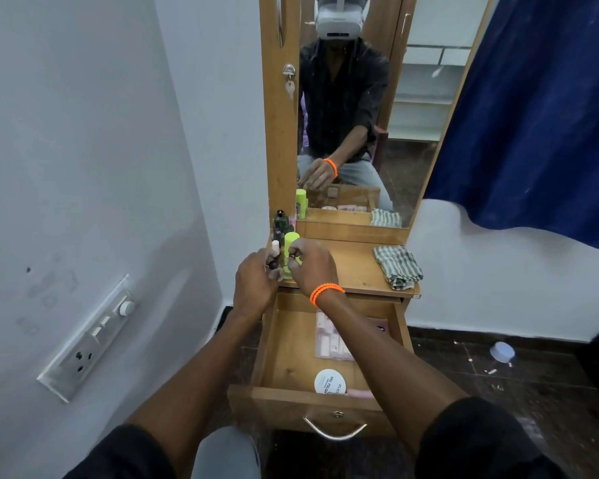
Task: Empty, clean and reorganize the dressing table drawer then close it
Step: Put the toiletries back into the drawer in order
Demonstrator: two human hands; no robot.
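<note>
Drawer is seen pulled open at six o'clock, a white jar inside. Small bottles are gripped by the left hand and pinched by the right hand over the worktop.

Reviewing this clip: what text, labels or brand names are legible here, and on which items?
"NAIL POLISH": on the round white lid in the open drawer; the smaller print beside it is too blurred to read.
Pink packets in the drawer: markings too small to read.
Bottles on the tabletop: no readable labels.
</note>
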